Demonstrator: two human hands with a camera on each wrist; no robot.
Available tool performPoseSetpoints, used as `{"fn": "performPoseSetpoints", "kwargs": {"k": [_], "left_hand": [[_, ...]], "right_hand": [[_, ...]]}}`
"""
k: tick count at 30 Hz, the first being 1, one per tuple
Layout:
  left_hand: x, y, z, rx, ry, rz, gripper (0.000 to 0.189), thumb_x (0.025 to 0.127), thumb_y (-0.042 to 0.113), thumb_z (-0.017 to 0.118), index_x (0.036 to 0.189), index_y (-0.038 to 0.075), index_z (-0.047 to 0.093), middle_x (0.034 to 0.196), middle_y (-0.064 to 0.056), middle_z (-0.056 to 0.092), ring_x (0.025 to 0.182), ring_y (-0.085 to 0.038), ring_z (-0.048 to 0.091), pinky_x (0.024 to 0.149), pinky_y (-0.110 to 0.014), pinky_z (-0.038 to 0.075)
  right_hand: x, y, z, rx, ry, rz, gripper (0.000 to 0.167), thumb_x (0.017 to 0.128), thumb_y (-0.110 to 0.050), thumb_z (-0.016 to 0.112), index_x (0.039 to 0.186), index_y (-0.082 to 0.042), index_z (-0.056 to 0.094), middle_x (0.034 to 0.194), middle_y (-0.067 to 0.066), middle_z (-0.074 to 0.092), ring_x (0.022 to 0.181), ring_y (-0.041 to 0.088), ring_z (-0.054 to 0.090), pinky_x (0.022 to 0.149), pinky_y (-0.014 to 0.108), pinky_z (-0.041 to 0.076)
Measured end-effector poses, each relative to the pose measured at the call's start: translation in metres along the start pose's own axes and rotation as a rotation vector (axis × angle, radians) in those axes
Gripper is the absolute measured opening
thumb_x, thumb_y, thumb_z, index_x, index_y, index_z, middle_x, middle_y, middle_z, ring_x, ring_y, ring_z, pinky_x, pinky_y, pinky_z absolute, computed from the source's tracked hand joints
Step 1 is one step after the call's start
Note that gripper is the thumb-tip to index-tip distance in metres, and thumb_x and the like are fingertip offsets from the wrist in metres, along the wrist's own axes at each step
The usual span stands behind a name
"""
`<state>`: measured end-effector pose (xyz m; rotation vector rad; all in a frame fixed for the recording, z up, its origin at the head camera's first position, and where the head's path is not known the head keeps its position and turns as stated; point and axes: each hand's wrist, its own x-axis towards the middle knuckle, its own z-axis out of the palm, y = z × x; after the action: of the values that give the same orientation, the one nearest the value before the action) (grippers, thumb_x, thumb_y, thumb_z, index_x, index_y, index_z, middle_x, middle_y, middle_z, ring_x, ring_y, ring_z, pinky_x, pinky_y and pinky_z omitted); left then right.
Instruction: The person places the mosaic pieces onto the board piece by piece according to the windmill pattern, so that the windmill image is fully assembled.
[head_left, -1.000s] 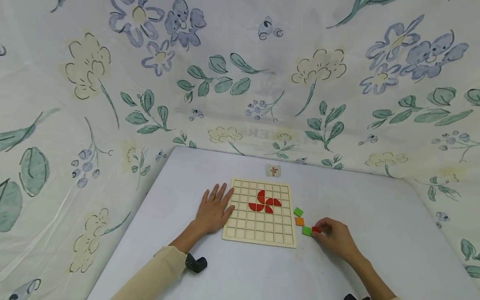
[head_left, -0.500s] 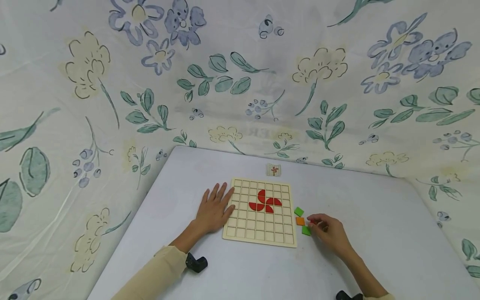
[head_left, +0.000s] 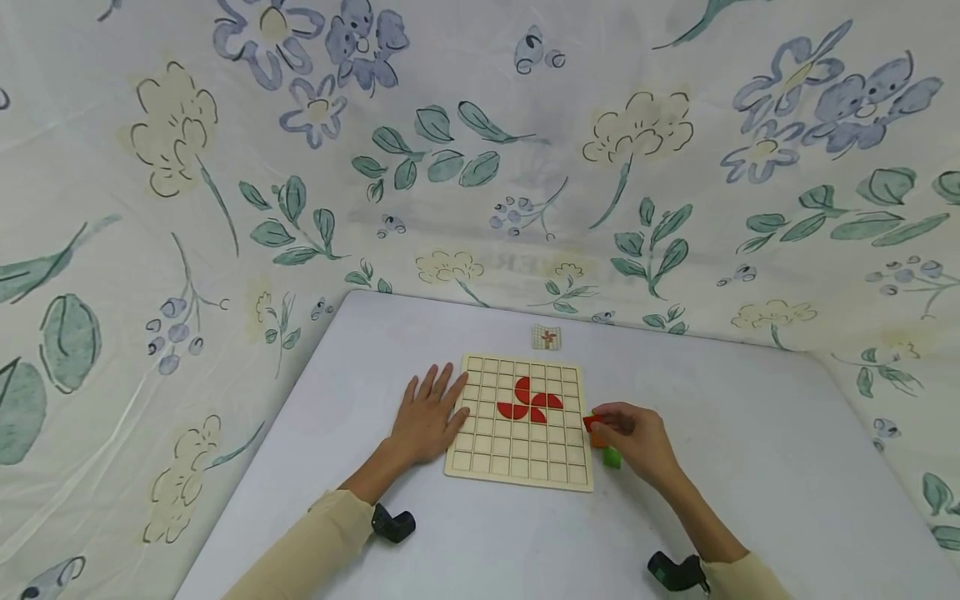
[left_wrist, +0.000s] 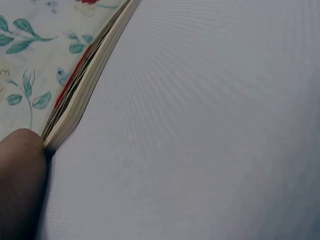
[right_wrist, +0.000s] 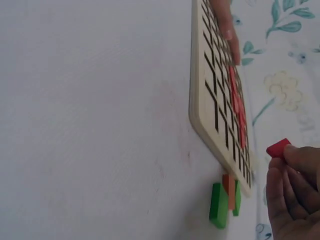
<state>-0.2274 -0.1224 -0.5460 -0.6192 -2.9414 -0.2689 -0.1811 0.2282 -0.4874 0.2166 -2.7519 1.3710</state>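
Note:
A square wooden grid board point(head_left: 480, 467) lies on the table, with red rounded pieces point(head_left: 513, 411) set in a pinwheel near its middle. My left hand point(head_left: 424, 423) rests flat at the board's left edge, fingers straight, thumb and fingertips touching it. Just off the board's right edge my right hand point(head_left: 636, 437) pinches a small red piece point(right_wrist: 278, 148) between thumb and fingers. In the right wrist view that piece is raised above the table. Below it lie a green tile point(right_wrist: 218, 205), an orange tile point(right_wrist: 229, 192) and another green tile point(right_wrist: 237, 198), partly covered by the hand in the head view.
A small card point(head_left: 547, 337) with a red pinwheel pattern lies behind the board. Flowered cloth point(head_left: 465, 183) hangs beyond the white table's point(head_left: 420, 317) back and left edges. A black device point(head_left: 393, 524) is worn at the left wrist, another black device point(head_left: 675, 572) at the right.
My right hand has carried the red piece left and away from me, from beside the near green tile to the board's right edge. The left hand has stayed in place.

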Motion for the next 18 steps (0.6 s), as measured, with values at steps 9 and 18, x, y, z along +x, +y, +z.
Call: {"fn": "performPoseSetpoints", "kwargs": {"k": [9, 18], "left_hand": [[0.001, 0.002, -0.003, 0.015, 0.014, 0.007, 0.062, 0.105, 0.048, 0.03, 0.158, 0.016, 0.025, 0.161, -0.014, 0.02, 0.147, -0.037, 0.013, 0.114, -0.058, 0.012], [-0.001, 0.002, -0.001, 0.021, 0.002, -0.013, 0.062, 0.105, 0.048, 0.03, 0.158, 0.017, 0.025, 0.161, -0.013, 0.019, 0.148, -0.036, 0.012, 0.114, -0.057, 0.01]], "right_hand": [[0.009, -0.015, 0.018, 0.049, -0.003, -0.05, 0.013, 0.087, -0.003, 0.075, 0.099, -0.006, 0.072, 0.096, 0.002, 0.07, 0.087, 0.018, 0.066, 0.077, 0.029, 0.055], [0.016, -0.021, 0.037, 0.03, -0.046, 0.005, 0.01, 0.087, -0.007, 0.076, 0.097, -0.007, 0.075, 0.088, -0.001, 0.071, 0.073, 0.017, 0.063, 0.066, 0.027, 0.054]]}}
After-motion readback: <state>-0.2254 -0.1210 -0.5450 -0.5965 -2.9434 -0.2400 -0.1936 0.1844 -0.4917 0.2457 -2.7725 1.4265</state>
